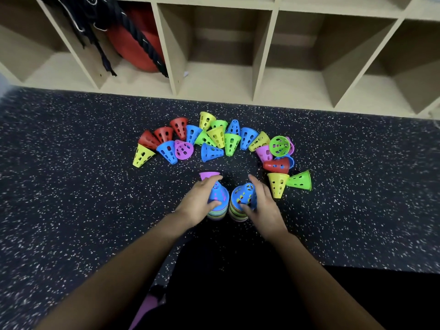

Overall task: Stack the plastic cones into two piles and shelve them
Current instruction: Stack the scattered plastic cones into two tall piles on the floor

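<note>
Red ball (133, 44) in cubby (133, 84), left hand (197, 201), right hand (264, 206) gripping cone piles (241, 192)

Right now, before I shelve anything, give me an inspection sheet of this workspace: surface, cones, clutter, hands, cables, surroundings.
Surface: dark speckled floor, with cones on it.
Job's things: left pile and right pile stand side by side, each topped by a blue cone; many loose cones lie in an arc beyond them, mostly tipped over.
Clutter: nothing seen.
Hands: left hand grips the left pile; right hand grips the right pile.
Cables: nothing seen.
Surroundings: shelf of open cubbies beyond the floor; one cubby holds a red ball and a black rope.
</note>
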